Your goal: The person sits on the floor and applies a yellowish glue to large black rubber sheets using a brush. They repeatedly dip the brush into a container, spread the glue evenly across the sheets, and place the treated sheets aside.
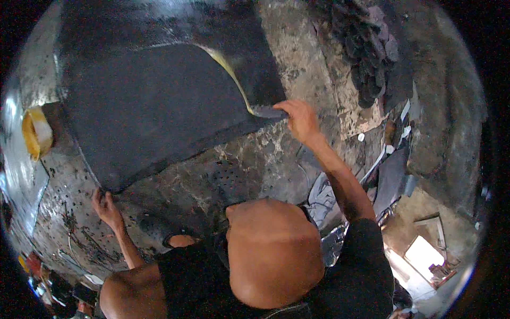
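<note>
A large dark grey sheet point(149, 111) lies over a glossier black surface point(239, 32) in the upper left. Its far right edge curls up and shows a pale yellow strip. At the sheet's right corner, my right hand point(300, 119) is closed, the corner pinched between thumb and fingers. My left hand point(109, 211) is at the near left corner, with its fingertips on the edge there. The sheet's near edge runs slantwise between both hands. What lies under the sheet is hidden.
A yellow and white ring-shaped thing point(38, 133) stands at the far left. Dark, bunched material point(366, 53) is heaped at the upper right. Grey crumpled cloth point(323, 196) lies beside my right forearm. Worn, stained ground point(255, 154) with scattered scraps surrounds the sheet.
</note>
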Tool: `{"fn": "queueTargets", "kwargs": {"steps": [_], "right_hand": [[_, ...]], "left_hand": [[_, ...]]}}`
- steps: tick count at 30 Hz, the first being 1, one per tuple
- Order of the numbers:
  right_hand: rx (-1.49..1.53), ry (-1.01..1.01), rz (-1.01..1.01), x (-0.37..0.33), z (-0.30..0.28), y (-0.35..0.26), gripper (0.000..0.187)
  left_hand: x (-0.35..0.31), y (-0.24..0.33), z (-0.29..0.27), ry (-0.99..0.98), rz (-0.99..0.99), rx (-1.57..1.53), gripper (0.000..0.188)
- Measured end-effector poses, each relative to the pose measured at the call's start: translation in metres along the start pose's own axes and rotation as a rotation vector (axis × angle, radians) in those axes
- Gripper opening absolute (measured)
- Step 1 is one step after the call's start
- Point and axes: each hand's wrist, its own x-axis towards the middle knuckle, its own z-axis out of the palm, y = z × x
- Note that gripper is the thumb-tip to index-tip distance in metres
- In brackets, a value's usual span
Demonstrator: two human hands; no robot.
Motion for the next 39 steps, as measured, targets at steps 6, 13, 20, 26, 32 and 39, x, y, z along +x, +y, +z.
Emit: {"fn": "queueTargets", "kwargs": {"steps": [6, 13, 20, 26, 32, 39], "right_hand": [[0.326, 0.335, 0.284, 0.016, -0.025, -0.053, 0.037], [0.052, 0.625, 0.07, 0.0, 0.067, -0.136, 0.027], [-0.057, 0.47, 0.85, 0.038, 0.059, -0.059, 0.045], [-0.224, 0.6, 0.337, 0.283, 0.046, -0.158, 0.04], [-0.049, 0.301, 0.104, 0.398, 0.065, -0.386, 0.049], [-0.193, 0.242, -0.296, 0.422, 0.103, -0.497, 0.042]], "left_hand": [[-0.006, -0.009, -0.018, -0.094, 0.175, 0.201, 0.041], [-0.006, 0.024, -0.002, -0.041, 0.149, 0.168, 0.054], [0.002, 0.023, 0.007, -0.026, 0.118, 0.094, 0.073], [0.011, 0.044, -0.002, -0.017, -0.182, -0.065, 0.062], [0.017, 0.055, -0.01, -0.191, -0.199, 0.03, 0.03], [0.004, 0.068, 0.001, -0.043, -0.091, 0.027, 0.053]]}}
